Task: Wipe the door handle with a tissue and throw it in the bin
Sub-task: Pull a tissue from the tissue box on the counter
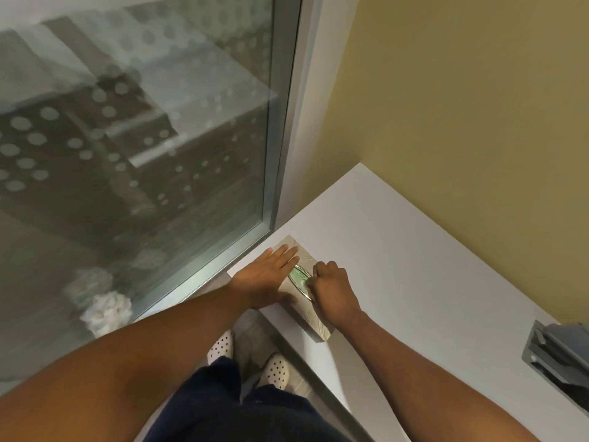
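A beige tissue box [306, 317] lies on a white ledge [414, 266] beside a glass panel. My left hand [267, 275] rests flat on the box's top, palm down and fingers straight. My right hand [331, 290] is curled at the oval slot [298, 277], its fingertips pinched on the pale tissue inside. Only a small patch of tissue shows in the slot. Neither a door handle nor a bin is in view.
A tall glass panel [143, 138] with a dotted film and a metal frame [283, 122] fills the left. A yellow wall [462, 106] rises behind the ledge. A grey device [561, 355] is at the ledge's right edge. My dotted shoes [275, 370] stand below.
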